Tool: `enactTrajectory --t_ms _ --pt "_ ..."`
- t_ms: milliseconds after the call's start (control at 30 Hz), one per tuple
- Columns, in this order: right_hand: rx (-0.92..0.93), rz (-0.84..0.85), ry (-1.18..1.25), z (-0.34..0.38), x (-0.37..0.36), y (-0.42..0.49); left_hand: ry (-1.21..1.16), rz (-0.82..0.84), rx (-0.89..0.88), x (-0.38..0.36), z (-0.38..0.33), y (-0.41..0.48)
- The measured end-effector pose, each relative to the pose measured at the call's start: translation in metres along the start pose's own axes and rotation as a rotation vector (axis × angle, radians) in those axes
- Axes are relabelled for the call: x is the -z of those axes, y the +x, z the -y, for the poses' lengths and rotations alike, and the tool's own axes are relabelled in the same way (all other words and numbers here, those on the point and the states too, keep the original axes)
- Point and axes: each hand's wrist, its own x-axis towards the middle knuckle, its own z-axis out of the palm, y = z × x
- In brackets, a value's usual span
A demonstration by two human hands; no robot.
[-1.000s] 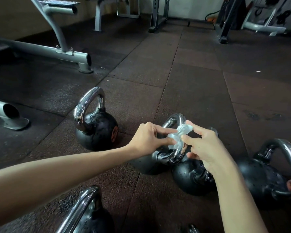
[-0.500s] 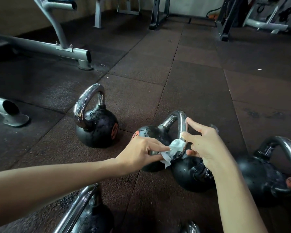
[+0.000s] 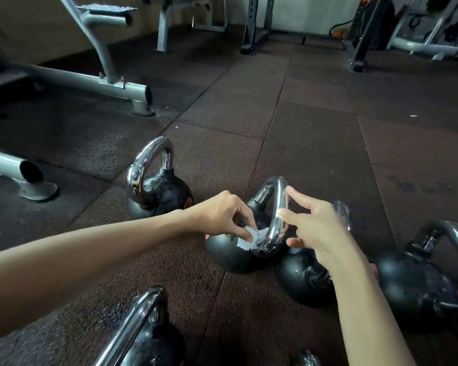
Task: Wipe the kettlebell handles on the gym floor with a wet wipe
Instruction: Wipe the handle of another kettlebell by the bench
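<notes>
Over last second left hand [image 3: 222,216] dragged crumpled white wet wipe [image 3: 250,237] from top of curved chrome kettlebell handle [image 3: 279,196] toward 7 o'clock, down to handle base; right hand [image 3: 315,228] let go, fingers spread.

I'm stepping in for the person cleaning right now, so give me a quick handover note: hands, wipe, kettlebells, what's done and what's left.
Left hand: pinches the wet wipe against the lower bend of the chrome handle of the middle kettlebell.
Right hand: straight fingers touch that handle higher up.
Done: this handle is mid-wipe.
Left: finish it, then the left kettlebell, the kettlebell under the right wrist, the far-right kettlebell and the nearest kettlebell; whether any is already wiped does not show.
</notes>
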Motion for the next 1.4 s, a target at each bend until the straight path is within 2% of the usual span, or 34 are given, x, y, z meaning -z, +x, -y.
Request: enactTrajectory --t_ms 167,267,367,500,600,767,833,1067,1167,1400 --pt "0.009 0.027 -0.026 0.003 -0.008 -0.002 0.007 0.216 0.122 0.011 0.009 0.004" --pt "0.016 0.005 -0.020 0.001 -0.010 -0.003 0.033 0.272 0.147 0.008 0.015 0.006" --pt "0.014 -0.020 -0.019 0.001 -0.007 -0.006 -0.019 0.193 0.156 0.002 0.016 0.008" --pt "0.023 -0.053 -0.027 0.001 -0.001 -0.010 -0.078 -0.093 0.280 -0.020 0.014 0.006" --pt "0.030 -0.078 -0.040 0.001 0.005 -0.010 -0.116 -0.112 0.343 -0.036 0.010 0.002" --pt "0.012 -0.086 -0.027 -0.005 0.011 -0.008 -0.029 0.194 0.226 -0.019 -0.004 0.003" --pt "0.016 -0.097 -0.027 -0.009 0.012 -0.007 0.014 0.256 0.156 -0.015 -0.002 0.009" --pt "0.017 -0.060 -0.041 -0.012 0.013 -0.006 0.208 0.286 -0.009 -0.003 -0.002 0.041" --pt "0.017 -0.040 -0.065 -0.011 0.011 -0.008 0.236 0.348 0.025 0.000 -0.006 0.047" --pt "-0.004 -0.054 -0.059 -0.012 0.013 -0.010 -0.062 0.285 0.076 -0.010 -0.020 0.034"
